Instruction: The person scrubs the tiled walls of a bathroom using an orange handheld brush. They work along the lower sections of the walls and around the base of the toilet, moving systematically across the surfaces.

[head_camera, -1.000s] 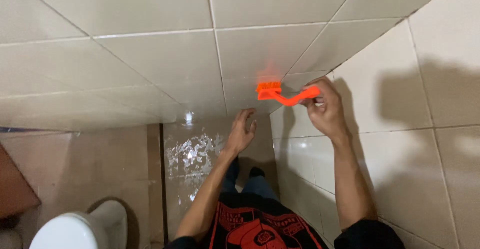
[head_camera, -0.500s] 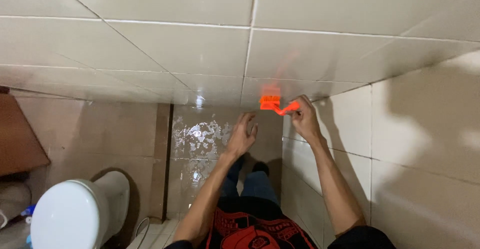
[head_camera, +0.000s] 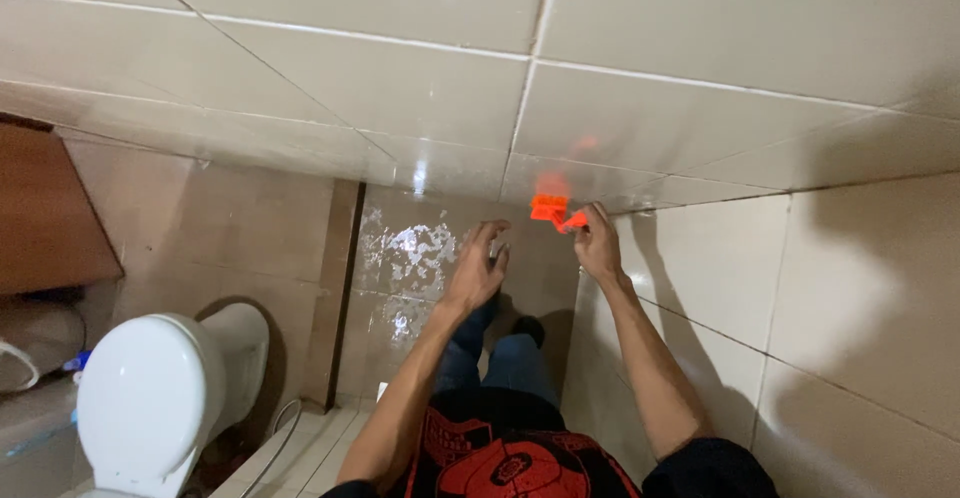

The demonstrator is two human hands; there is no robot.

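Note:
My right hand (head_camera: 598, 242) grips the handle of a small orange scrub brush (head_camera: 552, 210). Its bristle head presses against the cream tiled wall (head_camera: 400, 78), low in the corner where two walls meet. My left hand (head_camera: 476, 264) hangs just left of the brush with fingers spread, holding nothing, over the wet brown floor (head_camera: 410, 258). Both forearms reach forward from my body, and my legs in dark trousers show below.
A white toilet (head_camera: 150, 398) with its lid down stands at the lower left. A brown door or panel (head_camera: 45, 213) sits at the far left. The side wall of cream tiles (head_camera: 840, 298) runs close along my right. The floor is wet and shiny.
My right hand has carried the brush lower down the corner, toward the floor. The view has tipped downward, showing more of the toilet. My left hand stays spread beside it.

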